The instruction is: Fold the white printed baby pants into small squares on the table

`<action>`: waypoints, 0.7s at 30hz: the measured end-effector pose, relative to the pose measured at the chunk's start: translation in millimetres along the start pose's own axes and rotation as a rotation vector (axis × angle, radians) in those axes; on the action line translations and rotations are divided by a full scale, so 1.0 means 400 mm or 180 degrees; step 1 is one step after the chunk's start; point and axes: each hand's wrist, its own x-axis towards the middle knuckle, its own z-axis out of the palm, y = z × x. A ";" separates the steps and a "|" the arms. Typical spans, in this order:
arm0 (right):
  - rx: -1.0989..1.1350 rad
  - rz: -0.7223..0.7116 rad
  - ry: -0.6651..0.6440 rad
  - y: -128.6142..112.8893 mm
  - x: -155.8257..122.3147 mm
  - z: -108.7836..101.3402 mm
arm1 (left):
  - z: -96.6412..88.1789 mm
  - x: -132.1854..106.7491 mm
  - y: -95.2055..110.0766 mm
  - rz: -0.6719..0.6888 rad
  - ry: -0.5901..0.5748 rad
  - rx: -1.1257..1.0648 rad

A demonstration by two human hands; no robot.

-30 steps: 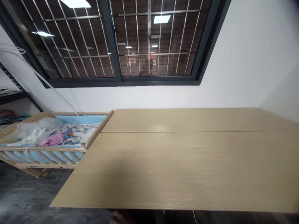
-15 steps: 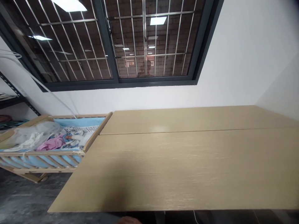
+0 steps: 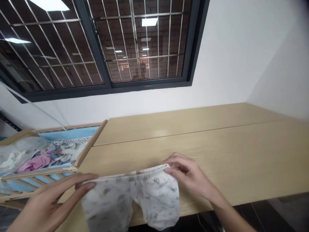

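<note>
A small pair of white baby pants [image 3: 156, 196] with a scattered print hangs by its waistband above the front of the wooden table [image 3: 217, 154]. My left hand [image 3: 58, 196] pinches the left end of the waistband between thumb and fingers. At the right end, my right hand [image 3: 188, 174] grips the waistband the same way. The waistband is stretched nearly straight between them. Both legs hang down, and the left one runs past the bottom of the view.
Left of the table stands a wooden crib [image 3: 90, 145] with a blue lining, holding a pink cloth [image 3: 38, 161], a clear plastic bag [image 3: 26, 146] and patterned clothes. A barred window [image 3: 142, 42] is in the white wall behind. A thin seam crosses the tabletop.
Both hands have come up into view with the pants stretched between them; before, only part of a hand showed at the bottom edge. The view has turned slightly right.
</note>
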 end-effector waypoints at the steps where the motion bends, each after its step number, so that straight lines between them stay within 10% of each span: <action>1: -0.0093 0.0066 -0.0025 0.000 0.017 -0.028 | 0.013 0.034 0.021 0.0017 -0.0126 -0.0025; 8: -0.0435 0.0512 -0.0010 0.098 0.159 -0.133 | 0.170 0.276 0.040 0.0209 -0.1068 -0.0225; 21: -0.0772 0.1430 0.0198 0.599 0.421 -0.078 | 0.642 0.492 -0.081 -0.0123 -0.1346 0.0826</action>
